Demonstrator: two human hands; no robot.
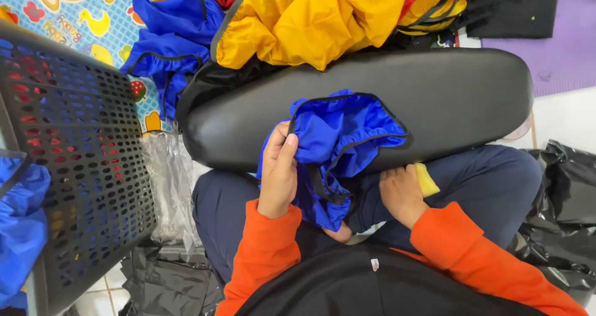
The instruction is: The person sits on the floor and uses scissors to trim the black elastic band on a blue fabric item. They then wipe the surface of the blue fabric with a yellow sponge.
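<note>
Head view looks down on a long black padded cushion (434,99) with a smooth, shiny skin, lying across the person's lap. Behind the cushion sits a big heap of yellow shiny cloth (310,18), with more blue cloth (167,43) beside it on a bright play mat with ducks (68,12). To the left of the cushion stands a black plastic basket with many holes (74,154), and crinkly clear plastic bags (167,179) lie between the two. To the right of the cushion is a black plastic bag (565,192).

On the near edge of the cushion lies a small blue shiny cloth piece with a black trim (341,142), hanging down onto the lap. The left hand (278,173) has its grip closed on the left side of this blue piece, thumb on top. The right hand (402,195) rests just below the cushion, fingers curled shut around a small yellow thing (426,179).
</note>
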